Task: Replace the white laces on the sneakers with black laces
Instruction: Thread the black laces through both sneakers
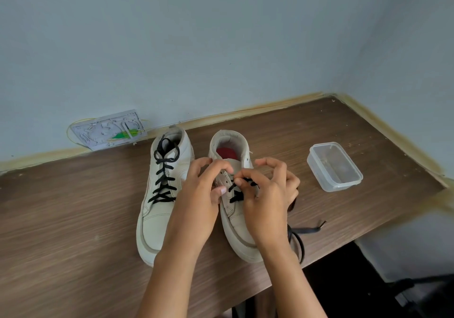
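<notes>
Wall: pale blue-grey, rose behind the table and met a second wall at the far right corner.
Table: brown wood-grain top, edged in yellowish trim along the walls; carried both sneakers and the container.
Left sneaker: off-white high-top, stood upright with toe toward the camera; already laced in black up to the collar, with loose loops lying across its opening.
Right sneaker: off-white, just beside the left one, toe toward the camera; red insole showed inside; only the lower eyelets threaded, upper eyelets bare.
Left hand: came in between the two sneakers, fingers curled over the right sneaker's tongue and left eyelet row, thumb pressed at the flap; seemingly gripped the upper, though the contact was partly hidden.
Right hand: lay over the right sneaker's right side, thumb and forefinger pinched together on the black lace at mid-height, other fingers arched above.
Container: clear plastic, rectangular, no lid on it, stood well apart to the right of the sneakers.
Plastic panel: pale, leaned against the wall behind the left sneaker, with a green scrap and yellow wire on it.
Black lace: crossed over the right sneaker's lower eyelets; its free end trailed on the table right of the sneaker, tip near the table's edge.
</notes>
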The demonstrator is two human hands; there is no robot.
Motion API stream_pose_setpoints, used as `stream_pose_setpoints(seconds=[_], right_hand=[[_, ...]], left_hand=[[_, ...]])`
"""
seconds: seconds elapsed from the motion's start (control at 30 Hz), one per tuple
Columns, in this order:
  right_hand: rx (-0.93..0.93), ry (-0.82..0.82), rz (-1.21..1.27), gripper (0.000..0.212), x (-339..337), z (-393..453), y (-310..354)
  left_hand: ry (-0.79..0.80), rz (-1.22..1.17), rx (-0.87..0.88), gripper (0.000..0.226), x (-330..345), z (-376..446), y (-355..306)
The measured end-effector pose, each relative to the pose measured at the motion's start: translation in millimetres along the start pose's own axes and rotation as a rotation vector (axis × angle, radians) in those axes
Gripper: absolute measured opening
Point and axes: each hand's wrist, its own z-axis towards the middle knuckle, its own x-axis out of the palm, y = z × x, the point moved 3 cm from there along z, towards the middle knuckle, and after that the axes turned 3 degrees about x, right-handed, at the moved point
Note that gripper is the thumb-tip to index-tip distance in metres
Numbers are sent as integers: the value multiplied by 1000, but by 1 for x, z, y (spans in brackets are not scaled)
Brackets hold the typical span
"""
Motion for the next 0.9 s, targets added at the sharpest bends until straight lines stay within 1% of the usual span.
stream_pose_setpoints(seconds=[0.13, 0.2, 0.27, 0.33, 0.4, 0.5, 0.6, 0.67, 0.73, 0.8, 0.9], right_hand=[[71, 216, 33, 14, -3, 8, 1], [111, 287, 60, 15, -3, 11, 2], [183, 341, 133, 21, -3, 11, 4], [260, 373, 211, 24, -3, 11, 6], [298, 390, 256, 24, -3, 11, 7], [308, 390, 271, 25, -3, 12, 5], [309, 403, 276, 19, -5, 12, 3], [307, 428, 268, 14, -5, 12, 4], [292, 457, 248, 10, -5, 13, 5], [273, 466, 250, 7, -6, 14, 6], [260, 423, 281, 15, -6, 11, 3]], left_hand=[[-23, -22, 2, 49, 0, 0, 0], [-38, -21, 7, 51, 0, -1, 0], [-53, -18, 24, 53, -1, -1, -1], [-64, -5, 49, 56, -2, -1, -2], [-65, 11, 55, 57, -2, -1, -2], [-61, 17, 41, 58, -2, -1, -3], [-80, 18, 8, 64, -1, -3, -5], [-110, -25, -31, 66, -1, -4, -6], [-126, -47, -62, 61, 0, -5, -5], [-127, -11, -85, 50, 1, -6, -1], [-108, 4, -60, 30, 1, -5, 2]])
